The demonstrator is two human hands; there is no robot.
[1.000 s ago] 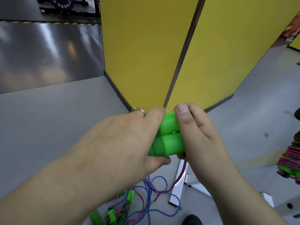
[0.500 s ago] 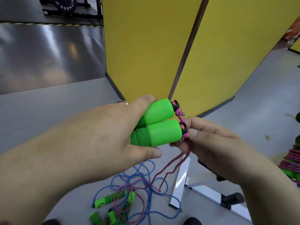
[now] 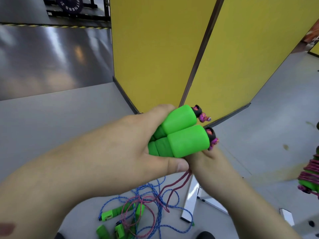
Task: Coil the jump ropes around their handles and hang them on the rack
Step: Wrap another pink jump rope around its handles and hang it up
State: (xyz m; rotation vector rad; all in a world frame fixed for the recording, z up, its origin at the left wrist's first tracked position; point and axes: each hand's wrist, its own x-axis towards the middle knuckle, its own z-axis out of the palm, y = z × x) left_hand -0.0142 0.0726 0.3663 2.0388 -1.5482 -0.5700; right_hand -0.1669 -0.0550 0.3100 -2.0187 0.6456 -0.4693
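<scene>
Left hand grips two green handles side by side, fingers wrapped over the top, thumb clamped underneath. Right hand sits directly below the handles' cord ends, touching the lower one; its fingers are hidden behind the handles, so cannot tell whether it grasps anything. Pink rope drops from between the two hands toward the floor. Black caps with pink knots show at the handle tips. On the grey floor below: loose tangle of blue rope and pink cord with more green handles among it. Coiled pink rope bundle at right edge. Yellow panels behind, white metal frame beside the tangle
</scene>
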